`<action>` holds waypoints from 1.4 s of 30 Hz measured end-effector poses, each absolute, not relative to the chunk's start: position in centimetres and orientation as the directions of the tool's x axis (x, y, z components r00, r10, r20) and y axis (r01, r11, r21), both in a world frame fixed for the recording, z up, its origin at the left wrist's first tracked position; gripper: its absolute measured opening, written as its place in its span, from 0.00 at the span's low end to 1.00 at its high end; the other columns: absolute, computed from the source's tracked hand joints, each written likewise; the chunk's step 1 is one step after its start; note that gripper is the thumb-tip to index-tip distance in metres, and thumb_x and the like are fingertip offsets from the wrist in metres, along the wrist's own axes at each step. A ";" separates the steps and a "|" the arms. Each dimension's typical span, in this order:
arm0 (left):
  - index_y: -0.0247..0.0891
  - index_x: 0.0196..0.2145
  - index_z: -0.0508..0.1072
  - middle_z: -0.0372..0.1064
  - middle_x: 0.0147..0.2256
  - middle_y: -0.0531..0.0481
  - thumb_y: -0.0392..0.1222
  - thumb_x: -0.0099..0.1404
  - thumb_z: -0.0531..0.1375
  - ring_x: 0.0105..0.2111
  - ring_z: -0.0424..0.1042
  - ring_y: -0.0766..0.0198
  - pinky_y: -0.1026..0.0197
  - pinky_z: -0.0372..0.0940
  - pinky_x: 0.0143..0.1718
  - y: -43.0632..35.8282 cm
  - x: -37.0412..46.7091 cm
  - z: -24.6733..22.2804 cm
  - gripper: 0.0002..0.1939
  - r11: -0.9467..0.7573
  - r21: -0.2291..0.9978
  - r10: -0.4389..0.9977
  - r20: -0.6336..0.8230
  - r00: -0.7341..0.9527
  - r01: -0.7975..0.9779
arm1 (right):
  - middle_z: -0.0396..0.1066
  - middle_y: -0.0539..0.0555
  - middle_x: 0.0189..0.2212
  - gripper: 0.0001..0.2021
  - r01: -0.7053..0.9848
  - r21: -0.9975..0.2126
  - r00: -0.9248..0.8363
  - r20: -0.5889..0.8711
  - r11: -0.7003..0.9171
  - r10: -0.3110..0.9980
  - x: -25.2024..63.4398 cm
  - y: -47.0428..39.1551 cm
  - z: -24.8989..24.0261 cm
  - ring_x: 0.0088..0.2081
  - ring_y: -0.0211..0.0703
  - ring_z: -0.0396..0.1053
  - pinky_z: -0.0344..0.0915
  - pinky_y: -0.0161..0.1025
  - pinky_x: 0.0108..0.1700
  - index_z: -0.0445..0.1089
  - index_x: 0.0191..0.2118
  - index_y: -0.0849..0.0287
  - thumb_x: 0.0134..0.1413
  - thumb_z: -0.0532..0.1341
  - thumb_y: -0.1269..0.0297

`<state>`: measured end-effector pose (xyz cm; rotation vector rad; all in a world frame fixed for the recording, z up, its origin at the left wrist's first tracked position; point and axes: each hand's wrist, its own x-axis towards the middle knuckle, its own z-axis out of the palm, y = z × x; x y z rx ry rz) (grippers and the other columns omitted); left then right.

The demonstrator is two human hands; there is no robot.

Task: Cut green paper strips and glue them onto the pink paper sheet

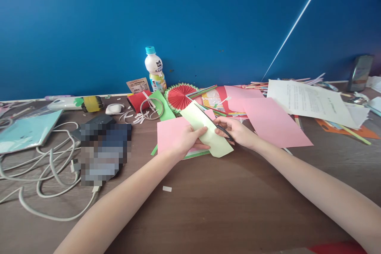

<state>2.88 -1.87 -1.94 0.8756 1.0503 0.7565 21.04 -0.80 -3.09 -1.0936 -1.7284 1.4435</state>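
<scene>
My left hand (192, 141) pinches a pale green sheet of paper (200, 121), thumb on top and fingers beneath. In my right hand (233, 131) is a pair of dark scissors (224, 130), its blades lying along the paper's right edge. The lower edge of the green sheet has an angled, cut outline. Under both hands lies a pink sheet (168, 131) with some green paper showing at its lower edge. Just behind stands a red folded-paper fan (180, 97) with a green rim.
A bottle (155, 69) stands by the blue wall. Left are tangled white cables (49, 178), a pixelated phone-like object (105, 154) and a light blue packet (29, 131). Right lie another pink sheet (275, 121) and a printed page (309, 101). A paper scrap (167, 189) lies in front.
</scene>
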 end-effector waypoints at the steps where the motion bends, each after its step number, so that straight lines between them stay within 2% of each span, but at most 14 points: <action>1: 0.30 0.35 0.70 0.75 0.33 0.40 0.38 0.58 0.60 0.30 0.76 0.59 0.63 0.73 0.29 -1.9 2.9 -1.9 0.09 0.455 0.884 0.858 -0.404 0.317 -0.104 | 0.60 0.46 0.26 0.16 0.203 -0.978 -0.458 -0.045 0.055 0.888 21.0 -0.8 -3.1 0.16 0.26 0.53 0.52 0.28 0.13 0.62 0.37 0.58 0.47 0.61 0.51; 11: 0.28 0.39 0.70 0.74 0.37 0.37 0.39 0.61 0.57 0.27 0.75 0.62 0.63 0.73 0.31 -2.1 3.1 -2.0 0.11 0.449 0.893 0.835 -0.427 0.347 0.017 | 0.58 0.44 0.22 0.13 0.145 -0.988 -0.459 -0.020 0.053 0.888 21.1 -0.7 -3.1 0.15 0.26 0.52 0.50 0.28 0.13 0.62 0.35 0.57 0.49 0.61 0.54; 28: 0.29 0.37 0.72 0.74 0.37 0.38 0.40 0.58 0.60 0.32 0.75 0.58 0.63 0.73 0.29 -2.6 3.4 -2.1 0.11 0.435 0.901 0.826 -0.400 0.398 0.002 | 0.56 0.43 0.21 0.14 0.146 -0.989 -0.428 -0.029 0.037 0.903 20.8 -0.9 -2.8 0.15 0.27 0.53 0.50 0.28 0.13 0.61 0.35 0.57 0.46 0.63 0.56; 42: 0.30 0.37 0.72 0.74 0.38 0.39 0.40 0.57 0.61 0.33 0.75 0.58 0.64 0.73 0.28 -2.7 3.5 -2.0 0.12 0.451 0.892 0.830 -0.400 0.389 -0.043 | 0.63 0.46 0.26 0.15 0.182 -0.982 -0.414 -0.032 0.048 0.910 20.7 -1.0 -3.1 0.15 0.26 0.53 0.51 0.29 0.13 0.63 0.36 0.57 0.47 0.62 0.53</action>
